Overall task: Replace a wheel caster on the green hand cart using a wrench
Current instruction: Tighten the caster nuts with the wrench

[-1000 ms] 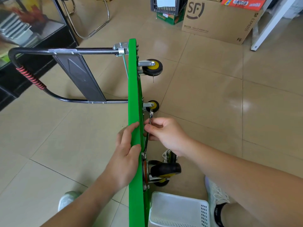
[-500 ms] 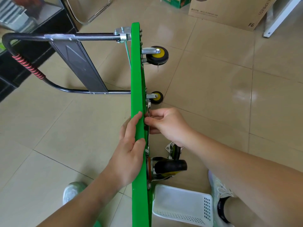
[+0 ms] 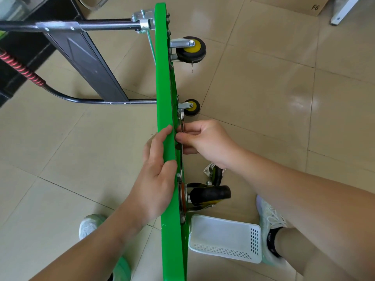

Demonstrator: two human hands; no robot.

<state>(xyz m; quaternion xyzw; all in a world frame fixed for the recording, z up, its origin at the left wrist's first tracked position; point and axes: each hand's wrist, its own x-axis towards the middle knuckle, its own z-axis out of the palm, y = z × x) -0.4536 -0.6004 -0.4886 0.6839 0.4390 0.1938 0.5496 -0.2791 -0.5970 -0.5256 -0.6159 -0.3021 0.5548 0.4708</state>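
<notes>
Pinching the shank of a slim silver metal wrench (image 3: 182, 124) between thumb and curled fingertips (image 3: 183, 139) of the right hand (image 3: 209, 142), tight against the wheel side of the green metal hand cart deck (image 3: 164, 78). Upper end of the tool up by the small yellow-hubbed black wheel (image 3: 191, 107); which bolt it sits on, impossible to tell.

Opposite, left hand (image 3: 156, 179) clasping the deck's upper edge, thumb and forefinger over it, other fingers down the far face.

Deck standing on its long edge on the beige tiled floor (image 3: 263, 98), with its black tubular handle (image 3: 91, 24) and red-wrapped grip (image 3: 20, 67) jutting left.

Further up, a larger yellow-hubbed black wheel (image 3: 191, 49). Just below the hands, a black rubber swivel caster (image 3: 211, 194) mounted on the deck. Behind that, a loose caster with metal plate (image 3: 216, 173) on the floor.

Beside the deck's near end, a white perforated plastic basket (image 3: 225, 240), next to a white sneaker (image 3: 269, 218).
</notes>
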